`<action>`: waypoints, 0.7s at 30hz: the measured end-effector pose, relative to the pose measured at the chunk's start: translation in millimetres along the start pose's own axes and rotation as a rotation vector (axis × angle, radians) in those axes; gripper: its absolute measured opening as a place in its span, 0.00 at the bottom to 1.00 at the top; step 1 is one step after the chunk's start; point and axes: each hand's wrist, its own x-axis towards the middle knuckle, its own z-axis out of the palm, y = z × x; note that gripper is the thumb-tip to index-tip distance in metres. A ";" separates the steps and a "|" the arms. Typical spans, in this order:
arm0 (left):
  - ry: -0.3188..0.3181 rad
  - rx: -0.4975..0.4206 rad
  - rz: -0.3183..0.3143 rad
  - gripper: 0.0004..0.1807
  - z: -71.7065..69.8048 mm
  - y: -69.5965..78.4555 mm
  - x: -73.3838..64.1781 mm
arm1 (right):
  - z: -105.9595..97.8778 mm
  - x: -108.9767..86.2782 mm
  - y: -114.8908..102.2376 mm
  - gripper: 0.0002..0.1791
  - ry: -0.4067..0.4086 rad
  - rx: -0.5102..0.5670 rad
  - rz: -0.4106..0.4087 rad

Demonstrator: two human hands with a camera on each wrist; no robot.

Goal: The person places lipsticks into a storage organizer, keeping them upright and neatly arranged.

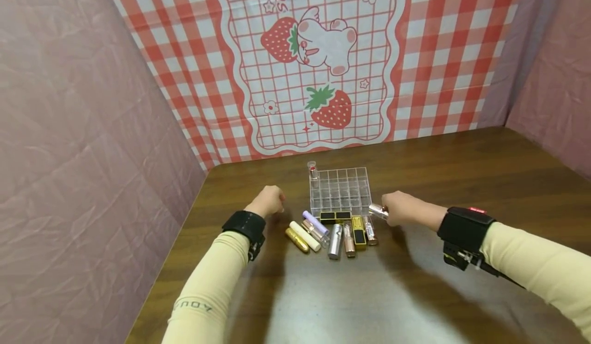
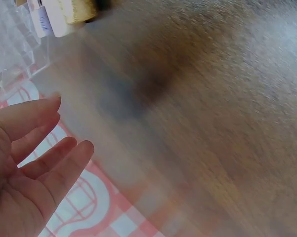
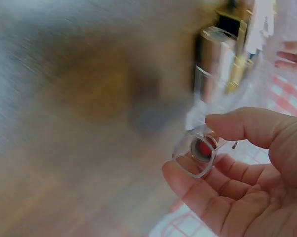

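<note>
My right hand pinches a lipstick with a clear cap and a rose-gold body, held tilted beside the right front corner of the clear compartment organizer. In the right wrist view, the lipstick's clear square end sits between thumb and fingers, with red showing inside. Left of the organizer, my left hand hovers over the table with fingers loosely bent and nothing in them. One clear-capped lipstick stands upright in the organizer's back left compartment.
Several lipstick tubes lie in front of the organizer: gold, cream, purple, silver, and black-and-gold. A rose-gold one lies at the right end. Behind the wooden table hangs a strawberry-print cloth.
</note>
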 end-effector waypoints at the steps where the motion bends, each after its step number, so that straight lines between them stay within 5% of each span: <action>1: 0.001 0.003 0.006 0.14 -1.4 1.3 0.1 | -13.0 -2.0 -14.3 0.05 0.005 -0.008 -0.015; 3: 0.002 0.002 0.035 0.14 -4.5 5.4 0.2 | -62.1 -11.1 -66.8 0.08 -0.117 -0.102 -0.013; 8: 0.001 -0.002 0.118 0.15 -13.4 20.2 2.4 | -118.4 -18.4 -142.2 0.09 -0.122 -0.109 -0.070; 21: -0.093 -0.015 0.229 0.06 -29.6 46.7 2.4 | -107.9 42.2 -204.7 0.13 -0.177 -0.067 -0.092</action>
